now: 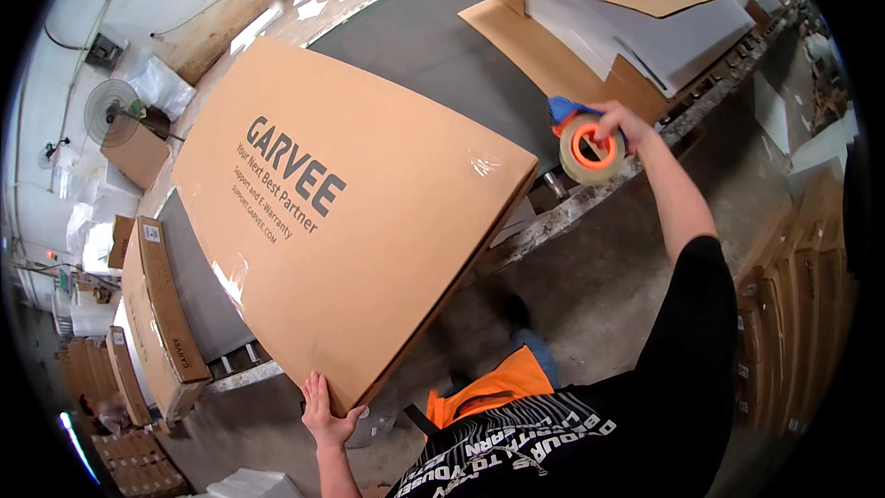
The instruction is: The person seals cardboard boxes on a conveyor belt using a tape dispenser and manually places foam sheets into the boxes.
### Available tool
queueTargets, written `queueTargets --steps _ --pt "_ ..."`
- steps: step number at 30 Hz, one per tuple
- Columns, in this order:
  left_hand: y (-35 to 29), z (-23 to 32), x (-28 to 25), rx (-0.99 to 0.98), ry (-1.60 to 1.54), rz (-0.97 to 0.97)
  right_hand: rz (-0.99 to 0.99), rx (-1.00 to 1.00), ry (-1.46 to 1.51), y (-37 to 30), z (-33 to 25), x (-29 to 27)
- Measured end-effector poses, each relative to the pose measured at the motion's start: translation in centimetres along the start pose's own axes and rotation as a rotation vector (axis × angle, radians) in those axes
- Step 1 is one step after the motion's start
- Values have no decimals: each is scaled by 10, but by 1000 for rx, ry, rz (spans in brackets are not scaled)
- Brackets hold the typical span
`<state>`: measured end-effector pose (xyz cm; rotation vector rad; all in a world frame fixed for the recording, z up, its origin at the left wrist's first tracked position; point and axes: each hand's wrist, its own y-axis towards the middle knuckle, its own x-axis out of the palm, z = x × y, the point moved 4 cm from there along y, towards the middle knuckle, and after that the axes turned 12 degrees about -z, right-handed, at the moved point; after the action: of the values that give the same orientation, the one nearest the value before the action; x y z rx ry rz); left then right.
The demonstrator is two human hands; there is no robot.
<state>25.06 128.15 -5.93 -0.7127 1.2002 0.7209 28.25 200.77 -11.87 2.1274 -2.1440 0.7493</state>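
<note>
A large flat cardboard box [369, 157] with dark print lies across the conveyor, its near corner jutting over the edge toward me. Clear tape shows at its right corner and on its left edge. My left hand [327, 413] rests on that near corner, fingers stretched out over the top face and thumb apart. Off the box's right corner, my right hand [619, 124] is wrapped round a tape dispenser [590, 152], which has a blue head, an orange core and a roll of clear tape. The dispenser is held apart from the box.
The dark conveyor belt [415, 32] runs behind the box. An open carton [590, 55] with white sheets inside lies at the far right. Another box [161, 314] sits at the left. Flattened cartons [797, 314] are stacked at the right, and a fan [112, 112] stands far left.
</note>
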Motion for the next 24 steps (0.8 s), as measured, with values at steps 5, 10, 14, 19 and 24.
queueTargets --steps 5,10,14,19,24 --pt "7 3 -4 -27 60 -61 -331 342 -95 39 2 4" --pt "44 50 -37 -183 103 -285 -228 96 117 -74 86 134" --pt "208 186 -57 535 123 -151 203 -163 163 -46 117 234" --pt "323 407 11 1536 249 -278 279 -71 5 -45 94 240" --pt "382 404 76 1113 857 -590 274 -56 241 -46 85 255"
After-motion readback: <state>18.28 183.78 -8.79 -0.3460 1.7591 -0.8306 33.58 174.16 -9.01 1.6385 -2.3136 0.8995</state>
